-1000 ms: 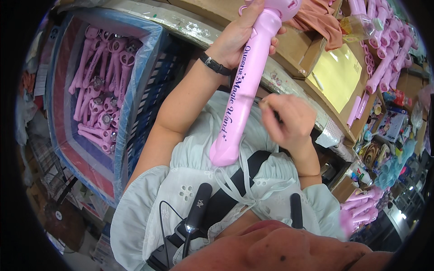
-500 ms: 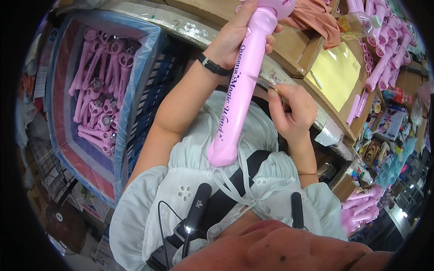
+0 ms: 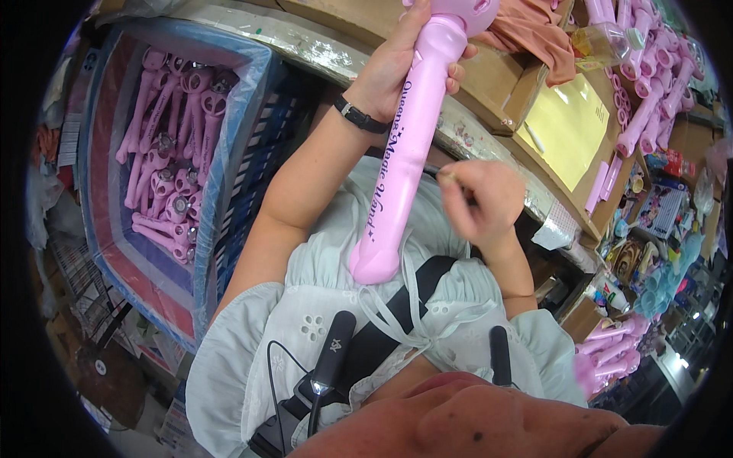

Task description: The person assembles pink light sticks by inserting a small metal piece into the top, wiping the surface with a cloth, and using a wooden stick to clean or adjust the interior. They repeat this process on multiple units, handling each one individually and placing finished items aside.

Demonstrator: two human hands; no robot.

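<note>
The left hand [image 3: 397, 65] gripped a long pink toy wand [image 3: 405, 160] near its top — base resting vs. the person's chest. The right hand [image 3: 481, 202] pinched a thin tool [image 3: 445, 175] (tip at the wand's side). Bin of pink wands [image 3: 164, 164] sat at left.

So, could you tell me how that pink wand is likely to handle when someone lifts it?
The pink wand looks like stiff moulded plastic: it stays straight though the left hand grips only its upper part. It is probably light for its size, since one hand holds it up. Its round, glossy handle may roll if laid down. The right hand pinches a thin tool beside it.
</note>
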